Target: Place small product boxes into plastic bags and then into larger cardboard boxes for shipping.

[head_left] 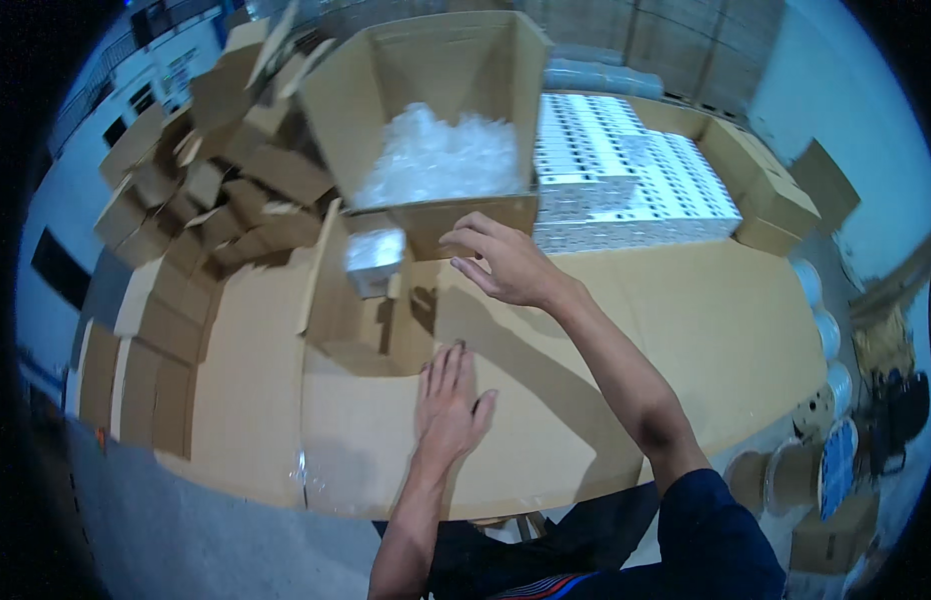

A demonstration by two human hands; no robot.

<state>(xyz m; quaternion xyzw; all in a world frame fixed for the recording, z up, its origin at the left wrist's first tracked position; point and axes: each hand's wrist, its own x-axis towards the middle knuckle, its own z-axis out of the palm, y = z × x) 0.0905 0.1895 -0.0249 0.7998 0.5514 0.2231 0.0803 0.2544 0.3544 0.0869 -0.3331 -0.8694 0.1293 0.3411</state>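
Note:
My left hand [449,400] lies flat, fingers spread, on the brown cardboard sheet [686,320] that covers the work surface. My right hand [501,262] is raised and open, fingers loose, just in front of a large open cardboard box [436,215] filled with clear plastic bags [441,160]. A small shiny packet [374,255] is in the air or resting to the left of my right hand, over a smaller open carton [361,320]. Neither hand holds anything.
Stacks of small white boxes [626,180] stand at the right behind the big box. A pile of empty brown cartons [206,170] fills the left. Cable spools [816,450] sit on the floor at the right. Flat cardboard lies at the left edge.

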